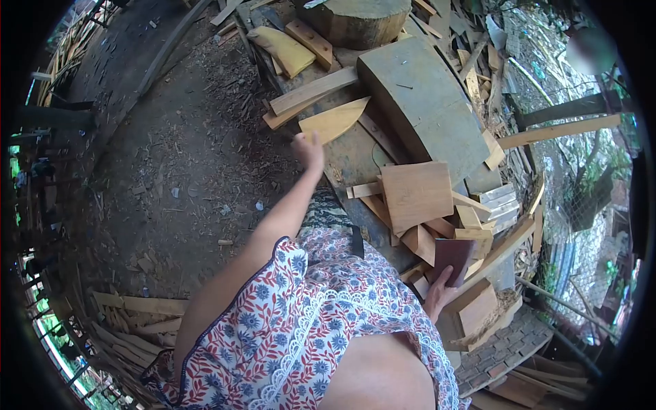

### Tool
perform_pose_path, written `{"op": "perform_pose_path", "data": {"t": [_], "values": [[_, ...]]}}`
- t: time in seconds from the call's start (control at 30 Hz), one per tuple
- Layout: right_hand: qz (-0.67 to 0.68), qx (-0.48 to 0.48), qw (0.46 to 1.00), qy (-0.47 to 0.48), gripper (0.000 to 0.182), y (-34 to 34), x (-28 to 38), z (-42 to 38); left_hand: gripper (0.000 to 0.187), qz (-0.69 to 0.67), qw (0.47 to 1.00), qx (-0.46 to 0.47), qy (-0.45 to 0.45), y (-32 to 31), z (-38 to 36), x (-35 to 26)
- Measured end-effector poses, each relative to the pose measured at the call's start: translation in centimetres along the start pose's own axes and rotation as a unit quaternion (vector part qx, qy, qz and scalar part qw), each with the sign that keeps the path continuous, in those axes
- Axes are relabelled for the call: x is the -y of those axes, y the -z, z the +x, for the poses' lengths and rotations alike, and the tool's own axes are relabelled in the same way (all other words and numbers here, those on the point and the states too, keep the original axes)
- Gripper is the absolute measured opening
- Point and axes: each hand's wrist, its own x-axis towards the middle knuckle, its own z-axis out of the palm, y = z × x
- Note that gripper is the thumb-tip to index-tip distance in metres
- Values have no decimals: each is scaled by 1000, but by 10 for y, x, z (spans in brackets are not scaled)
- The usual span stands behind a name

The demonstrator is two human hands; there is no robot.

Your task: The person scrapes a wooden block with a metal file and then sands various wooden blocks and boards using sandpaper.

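My left hand point(309, 152) is stretched forward, its fingers closed at the near end of a pale, curved piece of wood point(336, 120) that tapers to a point at the far right. Low on the right, my right hand point(440, 295) grips a flat, reddish-brown sheet point(454, 258) that looks like sandpaper, thumb along its lower edge. Part of that hand is hidden behind the sheet. Between the hands, a squarish wooden board point(417, 198) lies tilted on a pile of offcuts. Two stacked wood strips point(311, 97) lie just beyond the curved piece.
A large grey wooden block point(429, 102) with a nail on top occupies the bench. Behind it stands a round log stump point(362, 22). A yellowish curved piece point(281, 51) lies at the far left of the bench. Wood shavings cover the dirt floor point(198, 164); scraps pile along the right.
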Motion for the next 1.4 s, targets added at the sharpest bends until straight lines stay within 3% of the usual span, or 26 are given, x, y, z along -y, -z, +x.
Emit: {"op": "perform_pose_path", "data": {"t": [0.03,0.07,0.13,0.17,0.2,0.27,0.37,0.4,0.47,0.53,0.6,0.73,0.87,0.93,1.0,1.07,1.13,1.2,1.3,1.33,1.37,1.4], "values": [[0,3,1000,5,52,-2,-2,3,43,28,998,0,63,-2,18,28],[-25,19,1000,1,52,-4,-8,8,43,26,998,-5,65,-9,33,45],[-50,34,998,1,51,-8,-10,16,55,-80,927,241,275,-1,48,35],[-28,53,997,41,53,-10,-10,20,61,-152,900,214,347,-5,41,27],[-6,71,994,80,55,-10,-9,21,61,-154,900,215,348,-9,44,28],[-17,73,994,76,54,-10,-8,21,65,-165,879,157,419,-24,54,31],[-21,75,995,65,54,-7,-12,19,67,-236,881,207,353,-74,78,101],[-19,76,995,60,54,-6,-14,16,67,-233,882,211,350,-59,75,79],[-4,78,996,48,53,-5,-25,13,65,-193,837,325,396,-3,67,9],[10,83,996,38,52,-7,-31,8,63,-204,832,344,386,-6,66,21],[34,43,998,42,43,-17,-24,4,65,-311,803,349,370,-6,63,25],[72,41,994,69,40,-40,-2,15,67,-386,807,342,289,11,38,-3],[114,102,980,128,35,-72,58,36,57,-288,862,340,242,59,15,-67],[58,136,957,251,40,-86,102,43,53,-246,879,352,207,92,-4,-109],[149,193,891,383,49,-106,151,47,46,-248,869,397,162,120,-30,-141],[27,210,871,444,56,-141,139,41,45,-289,849,420,136,123,-51,-147],[-51,200,819,535,50,-159,136,41,44,-333,825,443,112,125,-63,-151],[-27,203,827,524,49,-153,133,51,46,-352,795,483,104,130,-68,-157],[-27,174,884,432,60,-152,108,90,45,-322,791,512,91,136,-75,-165],[0,175,910,375,57,-136,117,106,44,-315,790,520,77,135,-76,-166],[144,188,914,329,54,-133,107,129,45,-319,793,518,28,133,-80,-168],[161,102,933,305,53,-127,98,134,45,-319,792,520,26,131,-83,-166]]}}
